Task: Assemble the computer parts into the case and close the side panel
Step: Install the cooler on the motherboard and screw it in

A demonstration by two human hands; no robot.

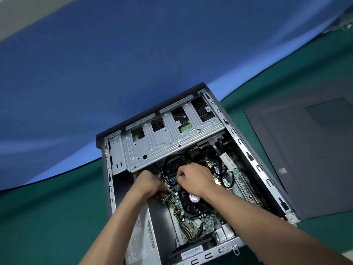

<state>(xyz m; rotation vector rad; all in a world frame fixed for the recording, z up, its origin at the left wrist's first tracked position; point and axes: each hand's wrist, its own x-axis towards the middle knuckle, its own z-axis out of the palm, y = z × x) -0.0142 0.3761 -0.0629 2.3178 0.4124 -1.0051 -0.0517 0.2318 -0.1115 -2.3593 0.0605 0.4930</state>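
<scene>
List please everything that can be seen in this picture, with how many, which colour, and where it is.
computer case: one, grey metal, open, lying on its side in the middle of the table
drive cage: one, silver, far end of the case
motherboard: one, green, on the floor of the case
cooler fan: one, black, middle of the motherboard, partly under the right forearm
cables: several, black, beyond and to the right of the hands
power supply: one, silver with labels, near left of the case
side panel: one, dark grey, flat on the table right of the case
table cover: one, green
backdrop: one, blue, behind the table
left hand: one, inside the case, at the motherboard's left edge
right hand: one, inside the case, over the board
</scene>
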